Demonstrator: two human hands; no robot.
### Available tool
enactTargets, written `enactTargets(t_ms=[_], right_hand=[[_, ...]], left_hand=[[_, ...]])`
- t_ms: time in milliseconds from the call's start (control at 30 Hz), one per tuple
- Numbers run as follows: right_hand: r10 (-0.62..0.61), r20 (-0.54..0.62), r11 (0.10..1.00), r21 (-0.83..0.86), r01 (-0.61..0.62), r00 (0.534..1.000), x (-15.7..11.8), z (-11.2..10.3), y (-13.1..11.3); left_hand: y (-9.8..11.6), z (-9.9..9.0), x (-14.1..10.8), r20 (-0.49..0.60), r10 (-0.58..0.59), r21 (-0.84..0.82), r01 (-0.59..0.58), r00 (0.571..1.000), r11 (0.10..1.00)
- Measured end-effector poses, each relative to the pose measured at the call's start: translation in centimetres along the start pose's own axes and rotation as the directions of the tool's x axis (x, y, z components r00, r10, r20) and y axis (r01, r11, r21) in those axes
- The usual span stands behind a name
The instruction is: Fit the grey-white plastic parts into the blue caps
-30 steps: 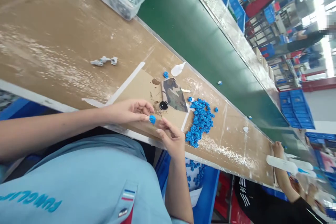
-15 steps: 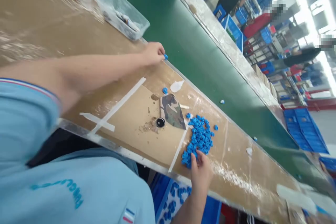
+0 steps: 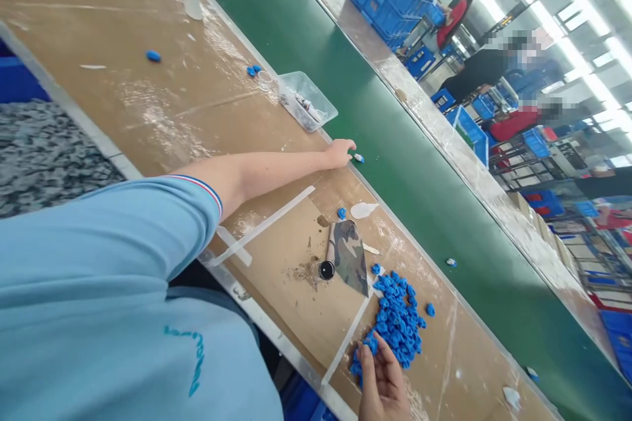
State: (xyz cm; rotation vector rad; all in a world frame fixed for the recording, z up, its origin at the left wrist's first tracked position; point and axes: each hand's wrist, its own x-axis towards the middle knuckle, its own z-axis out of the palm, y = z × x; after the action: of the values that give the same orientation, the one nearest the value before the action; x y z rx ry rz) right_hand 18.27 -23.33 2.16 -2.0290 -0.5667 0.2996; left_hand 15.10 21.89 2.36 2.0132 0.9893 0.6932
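My left hand (image 3: 340, 153) reaches over the edge of the green belt (image 3: 395, 164), its fingers apart. Just past its fingertips, a small blue-and-white piece (image 3: 359, 158) lies on the belt. At the near end of a heap of small blue moulded pieces (image 3: 399, 322), my right hand (image 3: 382, 375) pinches one blue piece (image 3: 370, 342) between thumb and finger. Left of the heap lie a camouflage cloth (image 3: 348, 256) and a small round pot of dark liquid (image 3: 326, 270). One loose blue piece (image 3: 342, 213) sits beyond the cloth.
A clear plastic tray (image 3: 309, 102) holding small items stands by the belt edge. Brown cardboard (image 3: 286, 276), taped down, is stained near the pot. A white teardrop-shaped piece (image 3: 364, 210) and a thin stick (image 3: 371, 250) lie nearby. Other people sit across the belt.
My left hand has opened and let go of its blue piece, which now lies on the belt. My right hand now has a blue piece from the heap. The view has shifted left.
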Motion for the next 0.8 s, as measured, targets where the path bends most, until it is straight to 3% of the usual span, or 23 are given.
enactTargets(t_ms=[167, 267, 333, 433, 567, 700, 800], right_hand=[[0.039, 0.04, 0.991, 0.128, -0.044, 0.998, -0.2, 1.9, 0.1], [0.062, 0.088, 0.979, 0.188, -0.078, 0.994, 0.1, 2.8, 0.1], [0.078, 0.12, 0.968, 0.228, -0.104, 0.99, 0.2, 3.4, -0.8], [0.108, 0.173, 0.939, 0.306, -0.158, 0.979, 0.1, 4.8, -3.2], [0.117, 0.29, 0.852, 0.463, -0.246, 0.95, -0.4, 7.0, -6.2], [0.148, 0.367, 0.791, 0.514, -0.332, 0.919, -0.9, 7.8, -6.9], [0.157, 0.392, 0.772, 0.524, -0.36, 0.906, -1.1, 7.5, -6.7]], left_hand=[[-2.3, -7.0, -6.5, 0.023, 0.021, 0.063, -0.023, 1.0, 0.998], [-4.0, -11.3, -11.4, 0.021, 0.029, 0.203, -0.032, 0.999, 0.979], [-4.9, -13.0, -14.2, 0.059, 0.092, 0.302, -0.105, 0.994, 0.948], [-5.4, -13.2, -16.7, 0.142, 0.223, 0.362, -0.26, 0.964, 0.895], [-5.7, -10.7, -17.1, 0.193, 0.29, 0.453, -0.347, 0.937, 0.821], [-6.3, -8.8, -16.2, 0.238, 0.313, 0.466, -0.391, 0.919, 0.794], [-6.0, -9.2, -16.4, 0.176, 0.344, 0.402, -0.387, 0.922, 0.83]])
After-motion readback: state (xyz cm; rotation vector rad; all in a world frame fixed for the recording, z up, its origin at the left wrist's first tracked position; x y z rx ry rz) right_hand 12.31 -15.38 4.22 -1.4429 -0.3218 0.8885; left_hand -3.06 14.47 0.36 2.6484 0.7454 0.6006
